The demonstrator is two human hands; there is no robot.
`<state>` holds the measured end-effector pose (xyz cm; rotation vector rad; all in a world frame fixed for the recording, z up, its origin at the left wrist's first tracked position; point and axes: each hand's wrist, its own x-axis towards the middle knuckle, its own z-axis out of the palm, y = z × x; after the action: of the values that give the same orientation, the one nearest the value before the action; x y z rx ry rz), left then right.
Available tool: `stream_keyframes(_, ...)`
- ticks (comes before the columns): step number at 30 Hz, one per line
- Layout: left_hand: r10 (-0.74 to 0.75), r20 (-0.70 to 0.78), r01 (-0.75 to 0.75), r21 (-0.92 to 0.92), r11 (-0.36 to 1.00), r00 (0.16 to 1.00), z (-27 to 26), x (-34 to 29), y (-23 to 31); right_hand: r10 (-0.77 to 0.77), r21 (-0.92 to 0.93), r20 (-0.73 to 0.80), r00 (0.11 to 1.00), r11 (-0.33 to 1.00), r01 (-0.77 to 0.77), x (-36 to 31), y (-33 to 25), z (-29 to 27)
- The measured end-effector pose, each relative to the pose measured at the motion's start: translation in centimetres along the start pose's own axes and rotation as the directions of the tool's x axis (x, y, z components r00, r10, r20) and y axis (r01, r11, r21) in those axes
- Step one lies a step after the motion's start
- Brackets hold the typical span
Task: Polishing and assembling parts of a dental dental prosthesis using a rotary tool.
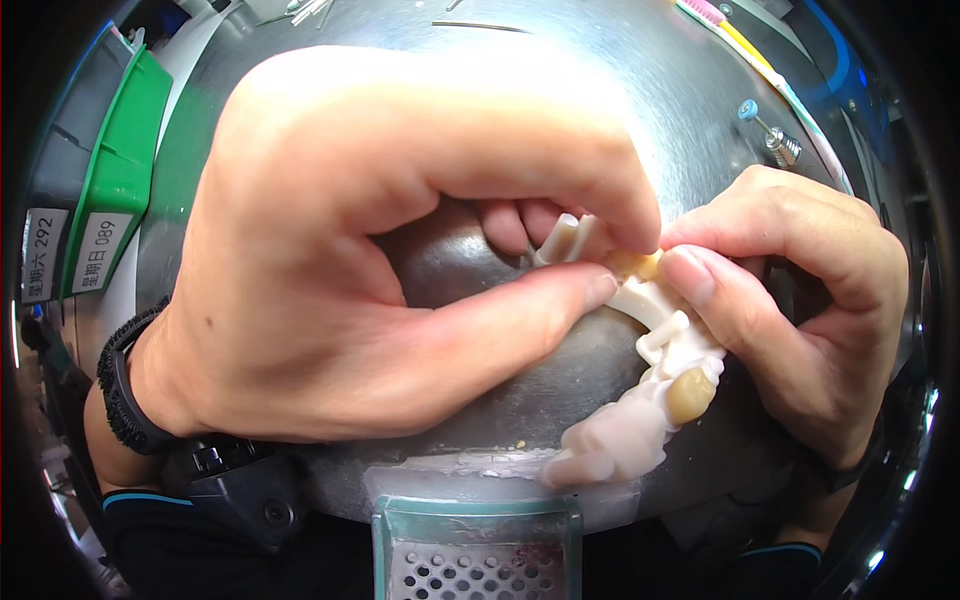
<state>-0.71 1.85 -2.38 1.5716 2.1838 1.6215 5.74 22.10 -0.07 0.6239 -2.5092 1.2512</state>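
A white dental arch model (690,345) curves over the metal work surface, its near end thick, pale and slightly translucent. A yellowish tooth crown (690,395) sits on its near right part. Farther along the arch, another yellowish crown (640,266) shows between the fingertips of both hands. My left hand (300,250) is closed, its thumb and forefinger pinching the model beside this far crown; some of its other fingers are curled behind a pale peg. My right hand (800,280) pinches at the crown's right side with thumb and forefinger, its fingertips partly hiding it.
Stacked green (125,150) and grey bins (70,140) stand at the left. A small blue-headed metal tool (768,130) and a pink-and-yellow brush (740,40) lie at the far right. A thin rod (485,27) is at the back. A perforated tray (575,550) juts out in front.
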Motion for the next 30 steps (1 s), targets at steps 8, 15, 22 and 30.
stream_keyframes(8,0.002,-0.061,0.000,0.025,1.000,0.998,0.6,0.1,0.3,0.060,0.000,-0.021,0.998,0.998,-0.060,-0.5,0.3,0.1)
stream_keyframes(15,0.001,-0.085,-0.001,-0.004,1.000,0.996,0.6,0.3,0.2,-0.002,0.082,-0.022,1.000,0.997,0.004,-0.3,0.9,-0.1)
stream_keyframes(22,-0.015,-0.097,0.014,-0.018,1.000,0.995,0.7,0.3,0.3,0.058,0.092,0.040,0.998,0.994,-0.062,0.0,0.8,-0.4)
stream_keyframes(30,-0.011,-0.093,0.001,-0.101,0.995,0.996,0.5,0.2,0.0,0.146,0.078,0.054,0.988,0.986,-0.150,0.0,0.3,-0.5)
